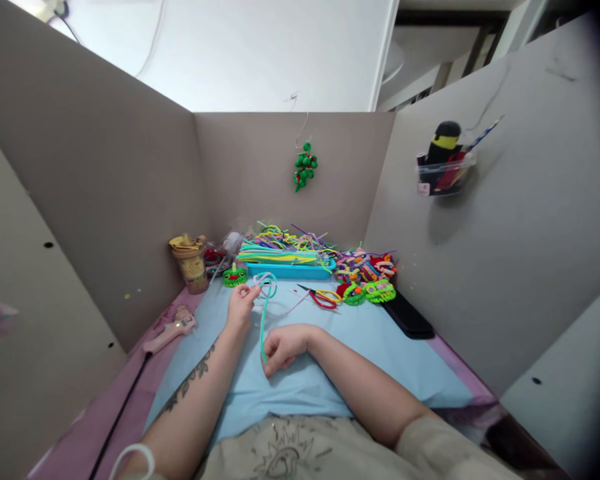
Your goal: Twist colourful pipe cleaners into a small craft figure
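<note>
My left hand (pixel 241 308) pinches the looped upper end of a teal pipe cleaner (pixel 265 313) above the light blue mat (pixel 380 347). My right hand (pixel 283 347) rests on the mat, its fingers closed on the lower end of the same teal strand. A pale lilac strand is looped in at the top near my left fingers. Red and yellow scissors (pixel 323 297) lie on the mat just beyond my right hand.
A blue tray (pixel 290 269) piled with coloured pipe cleaners stands at the back. Green craft pieces (pixel 367 291) lie to its right, a jar (pixel 191 263) and pink glue gun (pixel 170 331) at left, a black flat object (pixel 407 317) at right. Grey cardboard walls surround the desk.
</note>
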Available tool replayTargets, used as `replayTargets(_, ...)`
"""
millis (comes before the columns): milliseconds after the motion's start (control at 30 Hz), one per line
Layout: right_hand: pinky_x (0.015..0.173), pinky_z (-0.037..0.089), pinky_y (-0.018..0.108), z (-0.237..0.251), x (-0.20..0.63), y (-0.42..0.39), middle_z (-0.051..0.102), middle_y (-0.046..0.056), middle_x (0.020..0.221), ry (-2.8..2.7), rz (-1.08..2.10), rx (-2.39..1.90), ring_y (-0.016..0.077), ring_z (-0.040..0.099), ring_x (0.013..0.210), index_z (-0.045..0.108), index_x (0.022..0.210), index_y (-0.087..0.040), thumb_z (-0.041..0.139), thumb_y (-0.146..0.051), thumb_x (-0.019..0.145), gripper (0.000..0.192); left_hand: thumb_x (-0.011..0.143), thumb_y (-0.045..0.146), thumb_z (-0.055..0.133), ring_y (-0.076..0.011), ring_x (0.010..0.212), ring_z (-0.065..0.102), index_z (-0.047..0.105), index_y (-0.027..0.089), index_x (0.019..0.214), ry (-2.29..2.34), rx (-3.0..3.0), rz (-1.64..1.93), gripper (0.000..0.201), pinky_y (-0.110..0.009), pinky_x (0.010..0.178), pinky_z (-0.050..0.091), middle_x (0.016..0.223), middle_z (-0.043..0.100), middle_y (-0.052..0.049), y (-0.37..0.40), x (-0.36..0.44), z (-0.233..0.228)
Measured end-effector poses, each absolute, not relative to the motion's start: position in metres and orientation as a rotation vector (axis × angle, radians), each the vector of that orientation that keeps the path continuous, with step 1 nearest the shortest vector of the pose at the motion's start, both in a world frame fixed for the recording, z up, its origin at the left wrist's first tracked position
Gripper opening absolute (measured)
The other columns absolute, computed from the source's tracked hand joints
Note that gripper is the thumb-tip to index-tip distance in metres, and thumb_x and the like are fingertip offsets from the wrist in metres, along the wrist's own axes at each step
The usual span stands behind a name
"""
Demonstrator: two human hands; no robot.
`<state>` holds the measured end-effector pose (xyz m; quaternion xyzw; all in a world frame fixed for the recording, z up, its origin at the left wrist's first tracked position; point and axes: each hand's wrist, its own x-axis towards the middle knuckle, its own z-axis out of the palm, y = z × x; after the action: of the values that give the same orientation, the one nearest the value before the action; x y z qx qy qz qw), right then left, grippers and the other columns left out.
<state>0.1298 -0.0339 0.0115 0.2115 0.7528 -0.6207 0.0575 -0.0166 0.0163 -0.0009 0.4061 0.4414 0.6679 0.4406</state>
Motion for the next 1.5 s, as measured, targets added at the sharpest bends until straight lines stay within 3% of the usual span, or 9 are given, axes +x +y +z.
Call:
replayTargets(133, 0.035, 0.022, 0.017, 0.011, 0.136, -0.023, 0.042, -0.007, 0.042, 2.418, -2.003, 0.791, 0.0036, 0.032, 0.035, 0.064, 0.075, -0.012, 0.059, -0.043, 0.073, 0.031, 0.051, 0.041, 0.072, -0.0062, 0.043, 0.044, 0.04, 0.02, 0.072, 1.122, 1.009, 1.692, 0.044, -0.018, 0.043, 0.026, 0.054, 0.052, 0.008, 0.018, -0.017, -0.001)
replayTargets(233, 0.04, 0.026, 0.019, 0.007, 0.139, -0.009, 0.039, -0.006, 0.041, 2.87, -1.891, 1.533, 0.0059, 0.033, 0.038, 0.06, 0.064, -0.014, 0.051, -0.043, 0.078, 0.033, 0.052, 0.037, 0.072, -0.0087, 0.049, 0.051, 0.038, 0.02, 0.07, 1.106, 1.058, 1.681, 0.042, -0.02, 0.048, 0.034, 0.055, 0.055, 0.006, 0.014, -0.015, 0.001)
replayTargets(333, 0.055, 0.038, 0.021, 0.005, 0.141, -0.002, 0.054, 0.0, 0.061, 3.403, -1.184, 2.174, 0.0105, 0.048, 0.057, 0.061, 0.069, -0.016, 0.051, -0.033, 0.08, 0.023, 0.054, 0.032, 0.072, -0.0112, 0.056, 0.057, 0.038, 0.02, 0.071, 1.056, 1.163, 1.648, 0.039, -0.023, 0.057, 0.041, 0.06, 0.061, 0.004, 0.009, -0.01, 0.001)
replayTargets(433, 0.068, 0.042, 0.025, 0.003, 0.143, 0.0, 0.06, 0.004, 0.08, 3.716, -0.56, 2.173, 0.0134, 0.053, 0.071, 0.062, 0.083, -0.018, 0.05, -0.026, 0.08, 0.015, 0.056, 0.032, 0.071, -0.0129, 0.059, 0.059, 0.04, 0.02, 0.072, 1.036, 1.267, 1.603, 0.037, -0.025, 0.059, 0.043, 0.063, 0.063, 0.002, 0.005, -0.005, 0.0)
replayTargets(667, 0.078, 0.043, 0.031, -0.004, 0.144, 0.004, 0.062, 0.006, 0.084, 3.833, 0.054, 2.064, 0.018, 0.055, 0.085, 0.062, 0.085, -0.02, 0.05, -0.021, 0.082, 0.013, 0.058, 0.032, 0.072, -0.0117, 0.058, 0.059, 0.041, 0.019, 0.071, 0.999, 1.321, 1.541, 0.035, -0.023, 0.059, 0.043, 0.061, 0.062, 0.004, 0.002, -0.001, -0.002)
replayTargets(1233, 0.079, 0.042, 0.031, -0.001, 0.144, -0.001, 0.061, 0.007, 0.092, 3.777, 0.247, 1.837, 0.019, 0.051, 0.088, 0.065, 0.098, -0.02, 0.048, -0.018, 0.08, 0.025, 0.056, 0.032, 0.073, -0.0088, 0.05, 0.053, 0.039, 0.019, 0.07, 0.962, 1.233, 1.532, 0.039, -0.02, 0.052, 0.037, 0.055, 0.057, 0.006, 0.003, -0.004, -0.001)
replayTargets(1500, 0.075, 0.041, 0.031, -0.001, 0.141, -0.003, 0.055, 0.007, 0.083, 3.743, 0.267, 1.869, 0.0191, 0.048, 0.083, 0.066, 0.086, -0.019, 0.05, -0.02, 0.08, 0.017, 0.054, 0.03, 0.074, -0.0059, 0.045, 0.046, 0.041, 0.019, 0.07, 0.923, 1.222, 1.543, 0.039, -0.018, 0.049, 0.032, 0.05, 0.049, 0.009, 0.002, -0.003, -0.002)
